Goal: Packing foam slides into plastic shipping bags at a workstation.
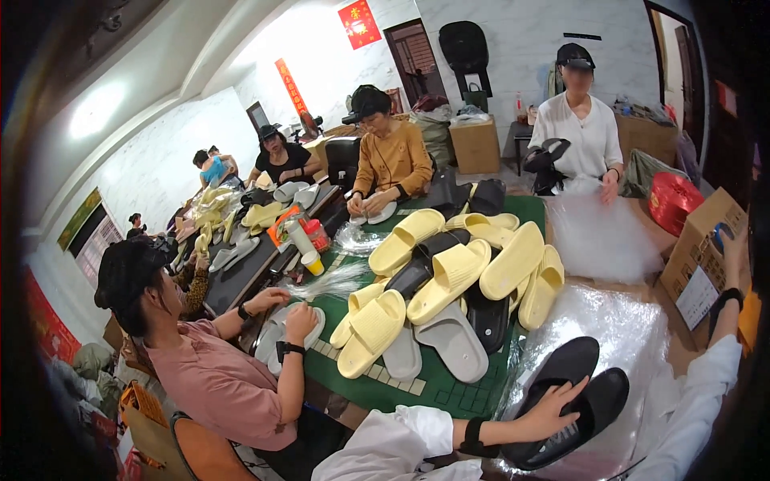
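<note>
At the table's near edge, a pair of black slippers [565, 401] lies on clear plastic bags [618, 329]. My left hand [549, 413] rests on the pair with its fingers apart, touching the straps. Out to the right, my right hand [734, 250] is raised beside a cardboard box [706, 256]. Its fingers are curled at a small blue item [723, 234], whose kind I cannot make out. Left of the black pair rises a heap of yellow slippers [449, 280], mixed with grey slippers [453, 341] and black ones.
A green mat [457, 401] covers the table. At the left, a person in pink [216, 377] handles grey slippers; across sits one in orange [393, 160]. Another in white [577, 136] stands beside a stack of clear bags [601, 236]. A red roll [675, 204] lies behind the box.
</note>
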